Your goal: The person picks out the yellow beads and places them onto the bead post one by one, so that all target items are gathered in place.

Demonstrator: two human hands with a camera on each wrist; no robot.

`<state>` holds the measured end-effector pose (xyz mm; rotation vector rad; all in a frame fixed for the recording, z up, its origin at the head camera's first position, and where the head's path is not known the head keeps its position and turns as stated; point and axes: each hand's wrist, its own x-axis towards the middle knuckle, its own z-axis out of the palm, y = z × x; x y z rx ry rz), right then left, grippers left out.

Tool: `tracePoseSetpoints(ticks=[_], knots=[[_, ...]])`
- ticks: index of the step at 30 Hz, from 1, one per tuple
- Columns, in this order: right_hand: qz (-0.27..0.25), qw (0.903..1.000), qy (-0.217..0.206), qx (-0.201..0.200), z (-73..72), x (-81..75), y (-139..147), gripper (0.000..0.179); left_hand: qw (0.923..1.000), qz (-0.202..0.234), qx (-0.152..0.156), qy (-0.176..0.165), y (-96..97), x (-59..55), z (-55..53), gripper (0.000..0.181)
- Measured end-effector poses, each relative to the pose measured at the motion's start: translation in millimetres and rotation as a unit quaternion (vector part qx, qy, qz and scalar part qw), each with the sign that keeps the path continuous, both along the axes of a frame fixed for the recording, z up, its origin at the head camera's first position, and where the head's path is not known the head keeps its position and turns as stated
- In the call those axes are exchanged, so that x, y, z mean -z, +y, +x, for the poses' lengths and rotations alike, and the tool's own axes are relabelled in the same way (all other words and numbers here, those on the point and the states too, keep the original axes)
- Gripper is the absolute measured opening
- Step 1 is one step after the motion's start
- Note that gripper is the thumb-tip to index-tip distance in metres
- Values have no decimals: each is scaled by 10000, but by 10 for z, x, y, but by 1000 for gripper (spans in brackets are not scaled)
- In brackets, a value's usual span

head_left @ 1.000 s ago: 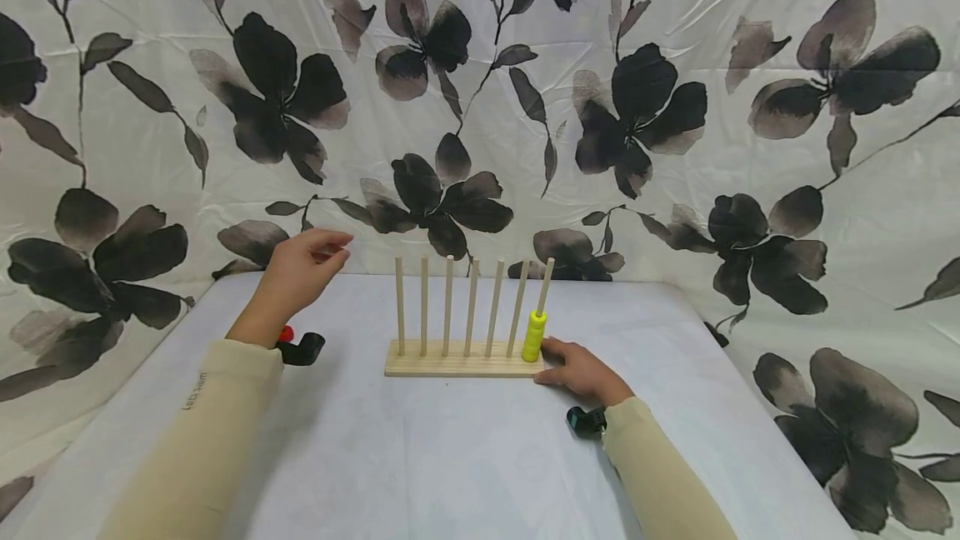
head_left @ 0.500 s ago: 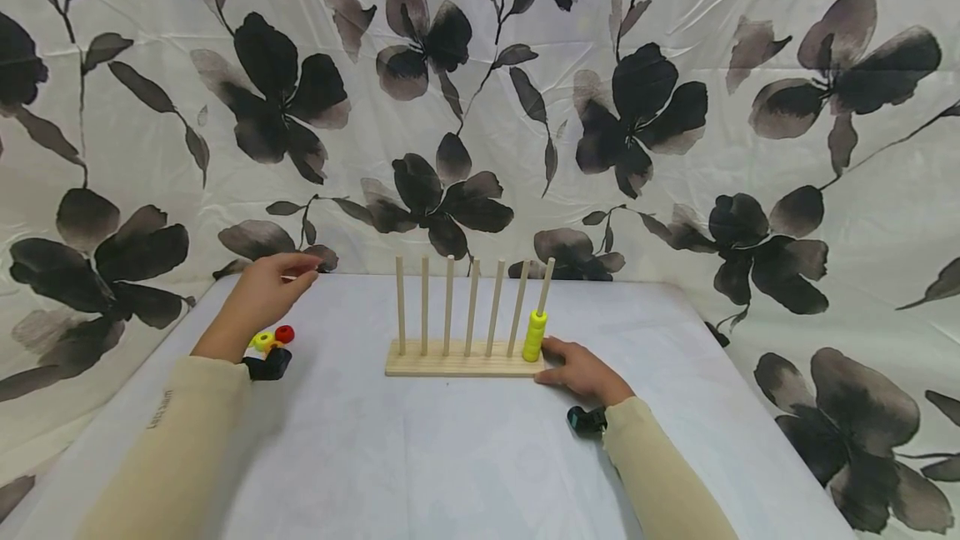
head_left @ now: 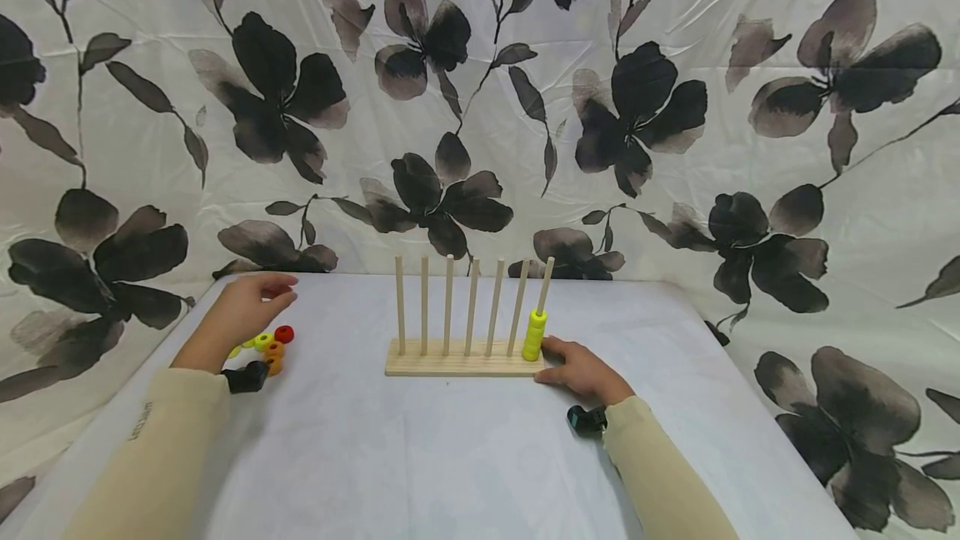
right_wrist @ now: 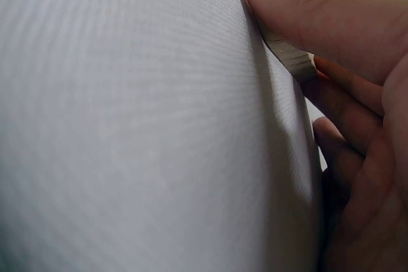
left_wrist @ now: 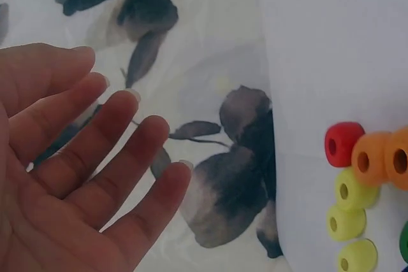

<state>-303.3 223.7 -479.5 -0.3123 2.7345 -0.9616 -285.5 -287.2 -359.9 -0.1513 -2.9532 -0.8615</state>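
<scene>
A wooden peg stand (head_left: 457, 368) with several upright pegs stands mid-table. Yellow beads (head_left: 535, 336) are stacked on its rightmost peg. My right hand (head_left: 587, 372) pinches the right end of the base; in the right wrist view the thumb (right_wrist: 319, 17) lies on the near side, with fingers round the end. At the left, my left hand (head_left: 243, 307) hangs in the air with nothing in it, fingers apart and slightly bent. Near it lie loose beads: red (left_wrist: 344, 144), orange (left_wrist: 370, 159), yellow (left_wrist: 346, 222) and a partly cut-off green one (left_wrist: 404, 241).
A white cloth (head_left: 420, 457) covers the table. Behind it hangs a floral curtain (head_left: 540, 148). Dark wrist cameras (head_left: 246, 377) sit under both wrists, and the left forearm hides some of the beads in the head view.
My left hand has moved left and lower, uncovering red, yellow and orange beads in the head view. The right hand and the peg stand have stayed in place.
</scene>
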Motion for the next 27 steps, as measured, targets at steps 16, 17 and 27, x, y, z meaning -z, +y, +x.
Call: tracePoseSetpoints(ticks=[16, 17, 27], knots=[[-18, 10000, 48, -23, 1, -11, 4, 75, 9966, -365, -676, -306, -225, 222, -5, 47], [-25, 10000, 46, -17, 1, -12, 4, 75, 9961, -388, -717, -340, -240, 235, -9, 47], [-54, 10000, 26, -28, 18, -28, -7, 75, 9880, -409, -1241, -821, -393, 441, -83, 49]])
